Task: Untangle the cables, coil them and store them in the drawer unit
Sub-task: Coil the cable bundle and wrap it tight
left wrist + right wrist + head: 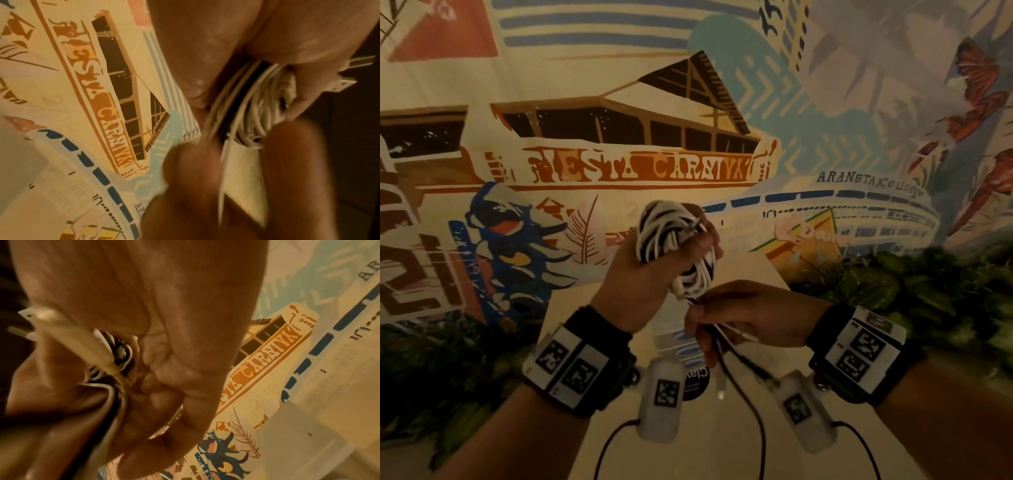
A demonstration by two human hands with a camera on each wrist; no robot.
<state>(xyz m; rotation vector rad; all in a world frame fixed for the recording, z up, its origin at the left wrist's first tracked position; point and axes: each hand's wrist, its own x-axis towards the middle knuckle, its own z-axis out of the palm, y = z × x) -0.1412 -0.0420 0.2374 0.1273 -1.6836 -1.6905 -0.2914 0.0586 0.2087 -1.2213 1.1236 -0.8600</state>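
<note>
A coiled bundle of white and black cables [671, 240] is held up in front of the mural, gripped by my left hand [688, 253] with fingers curled round its middle. In the left wrist view the bundle [252, 104] sits in that fist, and USB plugs [345, 82] stick out past the fingers. Just below, my right hand [700, 317] pinches loose white and black strands [115, 395] that hang from the bundle. A white plug [41, 316] juts out at the upper left of the right wrist view. The translucent drawer unit [671, 339] stands under the hands, mostly hidden by them.
A pale table [750, 274] runs away from me to a painted mural wall [619, 164]. Green foliage [928, 284] lines both sides of it. A black round label [697, 380] lies near the drawer unit. Thin dark leads of the wrist cameras [753, 411] dangle below my wrists.
</note>
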